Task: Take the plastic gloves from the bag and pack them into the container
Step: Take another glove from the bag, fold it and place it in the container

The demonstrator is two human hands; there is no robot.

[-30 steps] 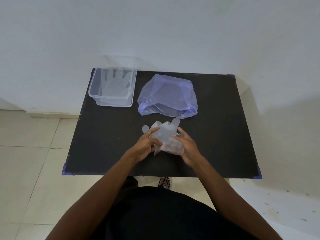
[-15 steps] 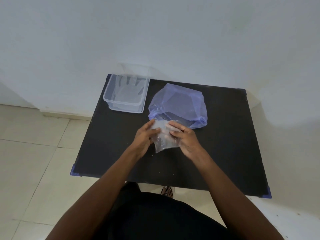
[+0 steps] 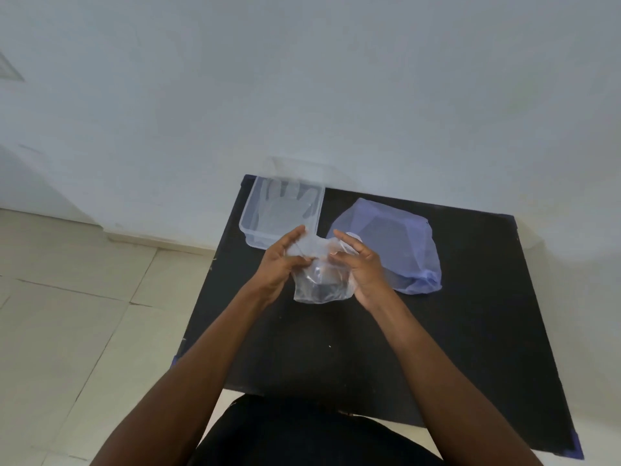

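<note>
You hold a clear plastic glove (image 3: 316, 274) pinched between your left hand (image 3: 280, 264) and right hand (image 3: 361, 267), lifted above the black table (image 3: 453, 314). The container (image 3: 265, 242) sits at eleven o'clock from your hands and already has at least one glove (image 3: 285, 210) lying flat inside, so packing is under way. The blue bag (image 3: 396, 243) lies at two o'clock; its film is cloudy, so whether more gloves remain inside is hard to tell, probably some.
</note>
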